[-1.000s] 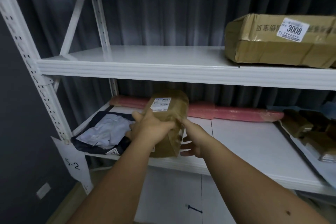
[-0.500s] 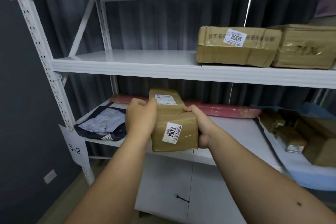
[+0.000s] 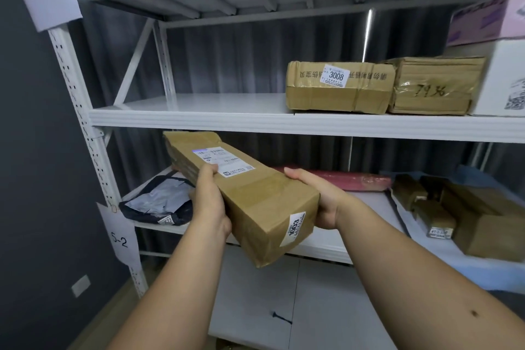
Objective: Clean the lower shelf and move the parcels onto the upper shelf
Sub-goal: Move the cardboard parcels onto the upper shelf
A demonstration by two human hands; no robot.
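Left hand [image 3: 210, 202] grips the left side of a long brown tape-wrapped cardboard parcel [image 3: 250, 199], thumb on the top face by the white shipping label. Right hand [image 3: 318, 202] cups the parcel's right side, thumb on the top edge, fingers hidden underneath. Parcel held in the air, tilted, far end raised toward the front edge of the white metal upper shelf [image 3: 199, 116], near end with a "1003" sticker lower; it hangs in front of and above the white lower shelf [image 3: 369, 202].

On the upper shelf, right part: flat brown box with "3008" sticker [image 3: 338, 88], touching a brown box with handwritten numbers [image 3: 434, 85]. On the lower shelf: black-and-grey plastic mailer bag [image 3: 159, 202] at left, long red wrapped roll [image 3: 346, 179] at the back, several small brown boxes [image 3: 468, 213] at right.
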